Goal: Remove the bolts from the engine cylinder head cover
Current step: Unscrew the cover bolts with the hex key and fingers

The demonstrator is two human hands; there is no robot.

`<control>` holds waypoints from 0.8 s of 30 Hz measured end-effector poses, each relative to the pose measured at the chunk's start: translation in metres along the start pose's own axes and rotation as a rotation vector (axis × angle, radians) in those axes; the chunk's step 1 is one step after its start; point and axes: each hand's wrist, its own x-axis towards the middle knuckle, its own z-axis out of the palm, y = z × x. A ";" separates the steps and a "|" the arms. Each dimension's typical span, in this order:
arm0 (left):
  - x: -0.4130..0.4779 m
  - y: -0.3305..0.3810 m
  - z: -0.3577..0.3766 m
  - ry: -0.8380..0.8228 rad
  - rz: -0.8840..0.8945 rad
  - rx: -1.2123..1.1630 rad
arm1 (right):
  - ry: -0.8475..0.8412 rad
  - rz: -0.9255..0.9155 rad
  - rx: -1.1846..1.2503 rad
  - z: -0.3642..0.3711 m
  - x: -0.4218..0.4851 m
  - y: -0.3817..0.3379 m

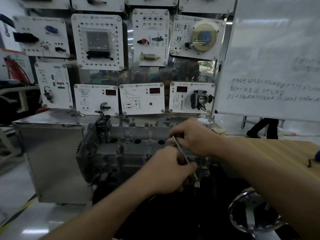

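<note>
Cylinder head cover (131, 153): three wells (137, 141); left hand (166, 172) and right hand (194, 137) grip one tool (180, 149).

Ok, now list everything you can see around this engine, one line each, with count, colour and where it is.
engine cylinder head cover: one, grey metal, centre, on the stand
round holes: three showing, dark, in a row along the cover's top
metal tool: one, silver, thin, slanting over the cover's right end
display panels: about twelve, white, on the board behind; the top row is cut off
whiteboard: one, white with handwriting, right
metal cabinet: one, silver, left of the cover
wooden table: one, light brown, right
chrome wheel: one, shiny, lower right
left hand: grips the tool's lower part
right hand: holds the tool's upper end
</note>
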 end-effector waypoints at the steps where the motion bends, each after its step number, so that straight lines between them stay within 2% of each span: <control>1: -0.002 -0.005 -0.014 -0.065 -0.036 -0.035 | 0.020 0.026 -0.028 -0.001 0.003 -0.004; 3: -0.006 -0.019 -0.054 -0.114 -0.082 0.081 | 0.029 0.079 -0.073 0.002 0.008 -0.011; 6: -0.006 -0.045 -0.110 0.053 -0.013 0.581 | -0.090 0.144 0.008 0.015 0.013 -0.021; 10: 0.005 -0.066 -0.145 0.120 0.148 0.828 | -0.191 0.090 0.059 0.034 0.023 -0.041; 16: 0.015 -0.089 -0.157 0.125 0.313 0.932 | -0.233 0.099 0.056 0.045 0.032 -0.043; 24: 0.018 -0.100 -0.152 0.097 0.292 0.907 | -0.177 0.084 0.058 0.050 0.033 -0.040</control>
